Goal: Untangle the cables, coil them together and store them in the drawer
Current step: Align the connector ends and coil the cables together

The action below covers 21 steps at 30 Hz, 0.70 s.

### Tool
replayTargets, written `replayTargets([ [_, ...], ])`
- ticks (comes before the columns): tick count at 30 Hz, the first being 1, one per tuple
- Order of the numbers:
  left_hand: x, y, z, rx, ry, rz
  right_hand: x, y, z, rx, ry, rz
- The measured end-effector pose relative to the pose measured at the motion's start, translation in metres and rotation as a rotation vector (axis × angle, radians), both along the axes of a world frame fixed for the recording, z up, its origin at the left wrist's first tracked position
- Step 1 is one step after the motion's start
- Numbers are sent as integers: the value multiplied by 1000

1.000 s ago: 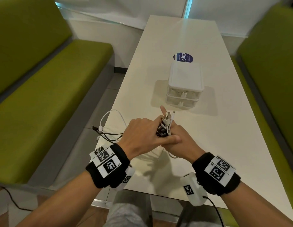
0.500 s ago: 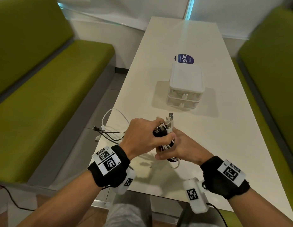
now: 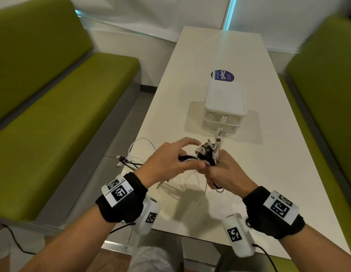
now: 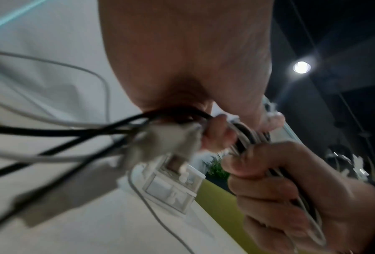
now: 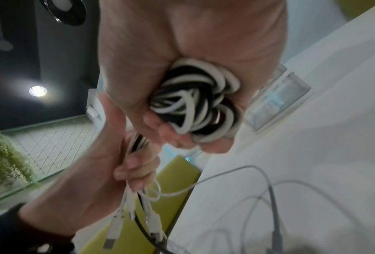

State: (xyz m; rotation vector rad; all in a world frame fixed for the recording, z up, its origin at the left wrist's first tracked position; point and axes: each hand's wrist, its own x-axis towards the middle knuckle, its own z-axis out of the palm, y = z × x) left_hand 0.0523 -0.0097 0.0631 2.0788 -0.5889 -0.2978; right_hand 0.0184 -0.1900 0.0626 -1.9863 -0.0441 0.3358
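A coil of black and white cables [image 3: 207, 154] sits in my right hand [image 3: 223, 169], which grips it in a fist above the table; the loops [image 5: 193, 106] bulge out of the fist. My left hand [image 3: 192, 154] is just left of the coil and pinches the loose black and white strands [image 4: 138, 130] that lead into it. Several plug ends [image 5: 125, 214] hang below the left hand. Slack white and black cable [image 3: 135, 152] trails over the table's left edge. The small white two-drawer unit [image 3: 224, 107] stands beyond the hands, both drawers closed.
The white table [image 3: 268, 173] runs away from me, with a round blue sticker [image 3: 222, 75] behind the drawer unit. Green benches [image 3: 53, 114] flank it on both sides. A black wire [image 3: 12, 238] lies on the floor at the lower left.
My left hand has come off the top of the coil and shifted left, now pinching the loose strands. My right hand has turned and keeps its grip on the coil.
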Motion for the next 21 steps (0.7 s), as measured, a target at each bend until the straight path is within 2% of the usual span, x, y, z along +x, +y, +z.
replayTargets([
  [2, 1, 6, 2, -4, 79, -37, 2, -3, 4, 55, -4, -83],
  [8, -1, 9, 8, 30, 67, -67, 4, -8, 4, 291, -25, -219],
  [11, -4, 10, 6, 27, 79, -39, 2, -7, 7, 313, -25, -234],
  [15, -12, 7, 7, 43, 14, 37, -4, -2, 10, 406, -50, -263],
  [21, -16, -8, 8, -127, -17, 139, -12, 6, 13, 456, -138, -190],
])
